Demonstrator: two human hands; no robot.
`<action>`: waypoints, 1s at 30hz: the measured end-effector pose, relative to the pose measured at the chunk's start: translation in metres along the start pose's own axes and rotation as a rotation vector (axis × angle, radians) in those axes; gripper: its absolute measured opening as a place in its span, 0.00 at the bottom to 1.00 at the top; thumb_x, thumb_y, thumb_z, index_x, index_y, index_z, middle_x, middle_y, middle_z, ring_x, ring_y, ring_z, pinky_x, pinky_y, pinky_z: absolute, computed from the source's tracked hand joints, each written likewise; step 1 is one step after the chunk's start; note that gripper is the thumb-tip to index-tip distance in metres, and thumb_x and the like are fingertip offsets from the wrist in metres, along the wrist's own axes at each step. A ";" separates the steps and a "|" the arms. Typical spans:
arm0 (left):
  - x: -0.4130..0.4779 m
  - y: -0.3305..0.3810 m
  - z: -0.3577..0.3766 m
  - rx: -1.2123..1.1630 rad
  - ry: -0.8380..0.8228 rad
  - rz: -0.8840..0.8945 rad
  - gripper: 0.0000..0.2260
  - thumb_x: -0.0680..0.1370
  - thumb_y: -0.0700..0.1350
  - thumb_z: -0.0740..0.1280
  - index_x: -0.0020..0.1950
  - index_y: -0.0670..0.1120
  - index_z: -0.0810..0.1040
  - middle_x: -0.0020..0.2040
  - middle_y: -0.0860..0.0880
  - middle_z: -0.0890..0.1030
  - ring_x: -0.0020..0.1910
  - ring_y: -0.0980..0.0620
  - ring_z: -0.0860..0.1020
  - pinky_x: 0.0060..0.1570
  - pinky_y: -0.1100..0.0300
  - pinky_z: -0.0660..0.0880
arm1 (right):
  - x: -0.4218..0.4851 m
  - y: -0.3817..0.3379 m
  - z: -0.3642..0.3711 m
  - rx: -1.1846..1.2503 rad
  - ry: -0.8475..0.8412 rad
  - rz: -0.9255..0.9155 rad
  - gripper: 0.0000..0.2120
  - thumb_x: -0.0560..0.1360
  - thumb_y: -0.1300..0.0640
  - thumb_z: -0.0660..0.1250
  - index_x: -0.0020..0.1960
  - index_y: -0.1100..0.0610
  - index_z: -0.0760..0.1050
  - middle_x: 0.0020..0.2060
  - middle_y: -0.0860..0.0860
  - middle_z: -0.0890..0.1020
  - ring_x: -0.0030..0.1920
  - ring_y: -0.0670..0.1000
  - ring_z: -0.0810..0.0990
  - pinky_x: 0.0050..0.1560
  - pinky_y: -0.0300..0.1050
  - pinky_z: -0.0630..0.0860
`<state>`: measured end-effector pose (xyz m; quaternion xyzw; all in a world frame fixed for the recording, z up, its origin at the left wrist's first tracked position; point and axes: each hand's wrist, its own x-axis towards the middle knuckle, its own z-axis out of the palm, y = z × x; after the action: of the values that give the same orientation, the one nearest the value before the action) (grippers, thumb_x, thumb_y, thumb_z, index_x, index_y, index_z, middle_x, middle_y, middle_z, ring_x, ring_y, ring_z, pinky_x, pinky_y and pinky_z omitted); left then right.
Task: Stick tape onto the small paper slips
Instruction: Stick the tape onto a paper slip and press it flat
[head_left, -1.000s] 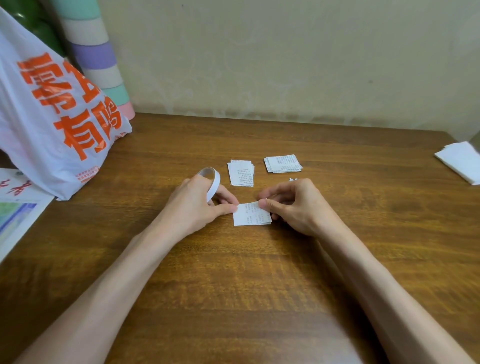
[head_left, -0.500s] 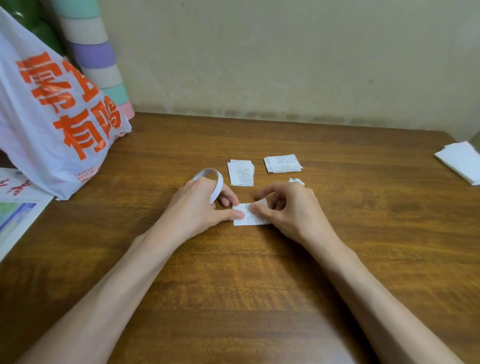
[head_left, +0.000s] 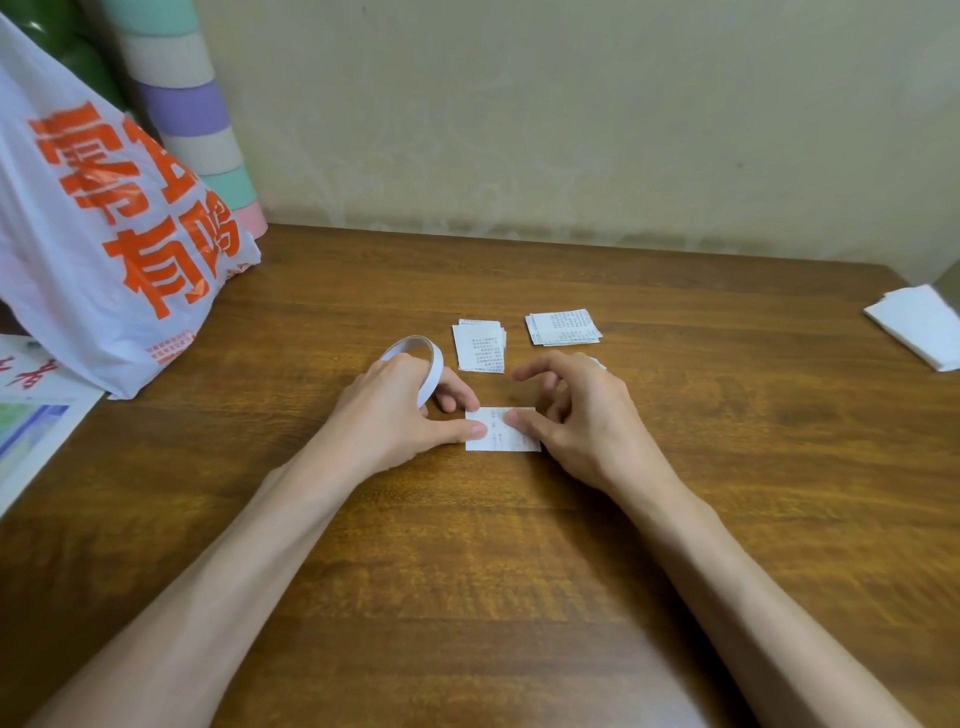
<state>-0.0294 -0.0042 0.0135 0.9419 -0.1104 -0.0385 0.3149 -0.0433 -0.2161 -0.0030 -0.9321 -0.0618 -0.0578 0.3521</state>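
I am looking at the left hand (head_left: 395, 415) and the right hand (head_left: 587, 421), both showing bare. The left forearm (head_left: 234, 571) and right forearm (head_left: 727, 571) are showing slim and uncovered down to my view's bottom edge. The left thumbnail (head_left: 478, 430) is looking short and plain.

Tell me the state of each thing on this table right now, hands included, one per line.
tape roll: on edge, gripped by the left hand
paper slip: flat on the table, pressed by both thumbs
left hand: holds the tape roll, thumb on the paper slip
right hand: thumb presses the paper slip, fingers loosely curled
left stack: flat, untouched
right stack: flat, untouched
plastic bag: slumped upright
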 end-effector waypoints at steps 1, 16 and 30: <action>0.000 0.000 0.000 0.000 -0.002 0.000 0.10 0.71 0.59 0.79 0.49 0.61 0.85 0.44 0.59 0.82 0.31 0.59 0.72 0.43 0.58 0.77 | 0.001 0.003 -0.002 0.004 -0.009 -0.007 0.15 0.73 0.53 0.80 0.56 0.43 0.80 0.47 0.45 0.77 0.36 0.43 0.78 0.48 0.42 0.77; -0.003 0.000 0.002 0.026 0.023 0.014 0.14 0.71 0.61 0.78 0.54 0.60 0.84 0.45 0.60 0.81 0.33 0.59 0.74 0.44 0.58 0.77 | -0.001 0.009 -0.018 -0.092 -0.192 -0.113 0.18 0.69 0.39 0.80 0.55 0.41 0.83 0.54 0.40 0.76 0.50 0.38 0.75 0.46 0.31 0.68; -0.001 -0.007 0.005 -0.113 0.027 0.105 0.04 0.76 0.55 0.76 0.49 0.58 0.87 0.34 0.67 0.82 0.34 0.56 0.81 0.40 0.63 0.75 | -0.006 0.000 -0.021 0.281 -0.144 -0.171 0.09 0.73 0.50 0.80 0.46 0.52 0.82 0.40 0.44 0.84 0.39 0.41 0.79 0.42 0.32 0.71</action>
<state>-0.0293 -0.0017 0.0055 0.9159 -0.1531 -0.0154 0.3707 -0.0510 -0.2301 0.0118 -0.8668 -0.1732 -0.0115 0.4676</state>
